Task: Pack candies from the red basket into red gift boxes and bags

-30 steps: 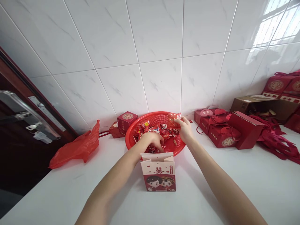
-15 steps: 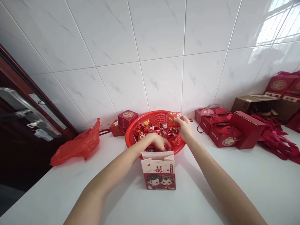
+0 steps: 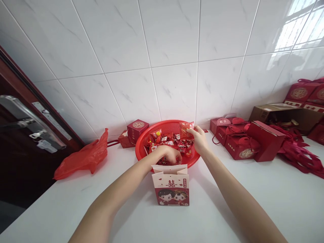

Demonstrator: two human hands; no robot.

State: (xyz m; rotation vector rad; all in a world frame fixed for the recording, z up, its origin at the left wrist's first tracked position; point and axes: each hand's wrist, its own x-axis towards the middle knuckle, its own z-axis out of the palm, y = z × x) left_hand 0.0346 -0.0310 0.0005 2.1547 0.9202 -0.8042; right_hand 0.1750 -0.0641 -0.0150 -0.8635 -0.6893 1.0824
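A red plastic basket (image 3: 142,141) holds several wrapped candies (image 3: 182,144). My right hand (image 3: 200,139) pinches a red printed candy packet (image 3: 186,128) over the basket's right side. Down among the candies at the near side, my left hand (image 3: 172,155) has its fingers curled and pointing downward. Whatever lies between those fingertips is too small to make out. Just in front of the basket stands a paper gift box (image 3: 171,189), upright with its top open and two cartoon figures on its front.
Left of the basket are a small red box (image 3: 138,131) and a crumpled red plastic bag (image 3: 84,158). On the right sit several red gift boxes (image 3: 241,146), dark red ribbons (image 3: 301,152) and an open cardboard carton (image 3: 263,114). A tiled wall (image 3: 174,87) rises behind.
My left hand's fingers have drawn closer together among the candies. My right hand has shifted slightly left with the packet. The paper gift box stays in place.
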